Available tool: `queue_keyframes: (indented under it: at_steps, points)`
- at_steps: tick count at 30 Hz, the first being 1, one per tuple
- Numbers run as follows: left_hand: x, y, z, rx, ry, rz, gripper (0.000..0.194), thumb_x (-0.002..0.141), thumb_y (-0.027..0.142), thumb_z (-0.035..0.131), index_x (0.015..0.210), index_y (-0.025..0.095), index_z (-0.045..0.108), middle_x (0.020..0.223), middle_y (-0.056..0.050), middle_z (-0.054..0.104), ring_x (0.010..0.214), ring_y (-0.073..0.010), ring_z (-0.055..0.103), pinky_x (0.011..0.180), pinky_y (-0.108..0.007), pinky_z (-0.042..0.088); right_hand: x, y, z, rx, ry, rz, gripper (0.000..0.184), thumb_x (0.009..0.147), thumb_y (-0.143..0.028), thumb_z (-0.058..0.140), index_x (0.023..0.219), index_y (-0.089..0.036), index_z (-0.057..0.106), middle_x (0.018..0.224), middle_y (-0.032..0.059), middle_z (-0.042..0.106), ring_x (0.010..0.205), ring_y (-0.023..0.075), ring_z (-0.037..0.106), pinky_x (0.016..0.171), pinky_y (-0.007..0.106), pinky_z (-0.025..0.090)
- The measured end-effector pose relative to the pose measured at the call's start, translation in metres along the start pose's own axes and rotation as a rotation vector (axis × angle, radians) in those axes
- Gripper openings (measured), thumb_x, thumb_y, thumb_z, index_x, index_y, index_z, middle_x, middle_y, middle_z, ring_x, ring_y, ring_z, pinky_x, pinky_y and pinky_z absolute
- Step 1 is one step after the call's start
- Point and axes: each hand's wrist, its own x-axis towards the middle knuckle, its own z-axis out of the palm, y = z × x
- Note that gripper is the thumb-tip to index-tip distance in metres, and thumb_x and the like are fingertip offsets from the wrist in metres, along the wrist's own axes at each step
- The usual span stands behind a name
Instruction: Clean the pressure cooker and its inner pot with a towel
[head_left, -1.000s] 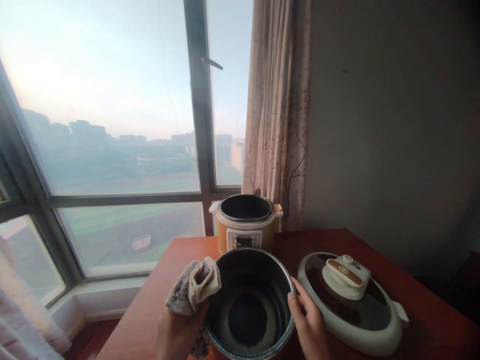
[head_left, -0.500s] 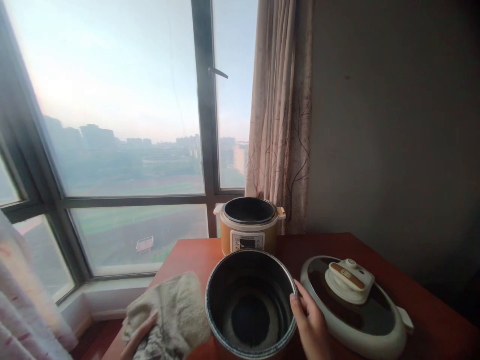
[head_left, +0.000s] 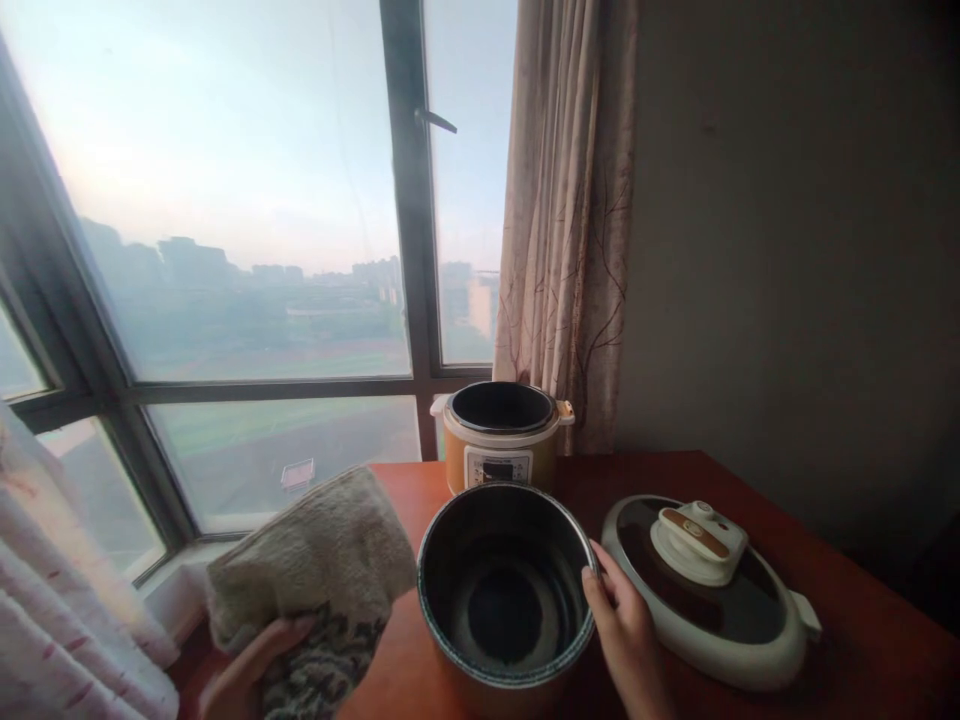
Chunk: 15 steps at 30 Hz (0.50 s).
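A dark inner pot (head_left: pixel 506 655) is tilted toward me, so its bare inside shows. My right hand (head_left: pixel 626 625) grips its right rim, thumb on the near side and fingers behind. At the lower left my left hand (head_left: pixel 255 665) is closed on a grey-beige towel (head_left: pixel 319 555) with a dark pattern on its lower part. The towel spreads up and out from the hand, left of the pot and close to its rim. Directly behind the pot stands an electric pressure cooker (head_left: pixel 504 440), lidless, its control panel facing me.
The cooker's lid (head_left: pixel 712 585) lies on the red-brown table (head_left: pixel 660 475) to the right of my right hand. Behind are a window (head_left: pixel 262 300) and a patterned curtain (head_left: pixel 562 220). Another curtain (head_left: pixel 64 600) hangs at the lower left.
My left hand has lifted the towel and spread it more to the left and upward. The right hand still holds the pot's rim. The view has shifted slightly.
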Motion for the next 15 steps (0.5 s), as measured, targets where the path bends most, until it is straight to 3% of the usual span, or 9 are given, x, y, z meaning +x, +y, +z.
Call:
queue_keyframes:
  at_steps: [3, 5, 9, 12, 15]
  points:
    - [-0.011, 0.026, 0.041, 0.034, -0.115, 0.027, 0.029, 0.053, 0.034, 0.074, 0.078, 0.018, 0.070, 0.074, -0.006, 0.077, 0.068, -0.0305, 0.074, 0.062, -0.042, 0.062, -0.003, -0.007, 0.000, -0.021, 0.003, 0.002, 0.068, 0.084, -0.055, 0.057, 0.134, -0.009, 0.060, 0.105, 0.0125, 0.075, 0.089, 0.0269, 0.071, 0.080, 0.034, 0.054]
    - [-0.018, 0.035, 0.068, 0.178, -0.220, 0.085, 0.029, 0.056, 0.036, 0.072, 0.077, 0.017, 0.071, 0.072, -0.008, 0.077, 0.069, -0.0309, 0.073, 0.066, -0.043, 0.061, -0.003, -0.009, 0.001, -0.008, 0.001, 0.007, 0.069, 0.083, -0.055, 0.057, 0.133, -0.008, 0.060, 0.102, 0.0120, 0.076, 0.084, 0.0261, 0.071, 0.075, 0.033, 0.055]
    - [-0.037, 0.029, 0.112, 0.750, -0.657, 0.548, 0.015, 0.066, 0.020, 0.055, 0.071, 0.024, 0.069, 0.077, -0.003, 0.076, 0.078, -0.0268, 0.072, 0.074, -0.035, 0.056, -0.002, -0.012, 0.004, 0.040, -0.041, 0.020, 0.070, 0.082, -0.053, 0.056, 0.135, -0.007, 0.058, 0.098, 0.0118, 0.076, 0.081, 0.0262, 0.071, 0.073, 0.033, 0.056]
    - [-0.051, 0.018, 0.133, 1.172, -0.846, 0.717, 0.024, 0.064, 0.011, 0.050, 0.072, 0.026, 0.067, 0.074, -0.002, 0.076, 0.070, -0.0254, 0.072, 0.063, -0.030, 0.049, -0.001, -0.013, 0.007, 0.031, 0.009, -0.018, 0.062, 0.081, -0.049, 0.057, 0.128, -0.009, 0.064, 0.106, 0.0133, 0.076, 0.093, 0.0284, 0.071, 0.082, 0.035, 0.056]
    - [-0.061, 0.016, 0.141, 1.338, -0.896, 0.807, 0.025, 0.068, 0.012, 0.051, 0.081, 0.028, 0.067, 0.078, -0.002, 0.077, 0.070, -0.0276, 0.073, 0.059, -0.029, 0.046, -0.001, -0.012, 0.010, 0.018, 0.073, -0.054, 0.056, 0.080, -0.046, 0.058, 0.122, -0.011, 0.068, 0.117, 0.0151, 0.073, 0.106, 0.0297, 0.069, 0.092, 0.036, 0.053]
